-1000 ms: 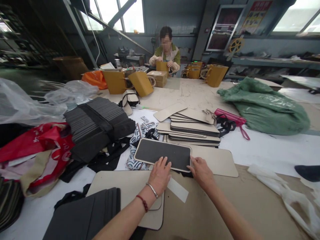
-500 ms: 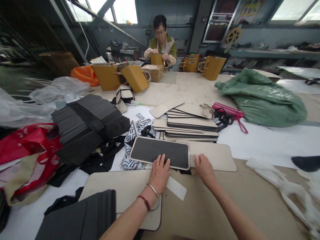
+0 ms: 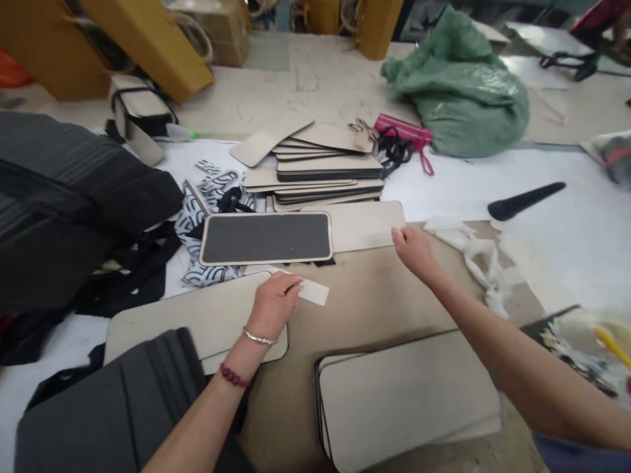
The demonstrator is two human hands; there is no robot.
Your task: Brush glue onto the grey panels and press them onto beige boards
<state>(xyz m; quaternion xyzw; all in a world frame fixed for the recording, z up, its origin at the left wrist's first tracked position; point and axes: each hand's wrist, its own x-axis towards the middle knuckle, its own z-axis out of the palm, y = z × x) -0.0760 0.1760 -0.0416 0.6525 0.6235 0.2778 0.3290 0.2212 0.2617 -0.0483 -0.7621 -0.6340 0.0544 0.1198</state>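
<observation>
A dark grey rectangular panel with a beige border (image 3: pixel 266 238) lies flat, its right end over a plain beige panel (image 3: pixel 369 223). Closed, my right hand (image 3: pixel 415 249) is at the right end of the plain panel; what its fingers hold, if anything, is hidden. My left hand (image 3: pixel 273 299) is pinched beside a small white strip (image 3: pixel 314 292), above the beige sheets (image 3: pixel 182 312) at the lower left. Whether it grips anything does not show. Behind the bordered panel rises a pile of beige panels with dark undersides (image 3: pixel 328 169).
Dark grey pieces are stacked at lower left (image 3: pixel 113 407) and far left (image 3: pixel 73 197). More beige panels (image 3: pixel 409 401) lie in front of me. A green sack (image 3: pixel 468 92), a pink pouch (image 3: pixel 401 131) and a black tapered object (image 3: pixel 525 202) are at the right.
The view has tilted down, showing the near panel stack. My left hand has come off the bordered panel toward me and its fingers have closed. My right hand has moved rightward along the plain panel.
</observation>
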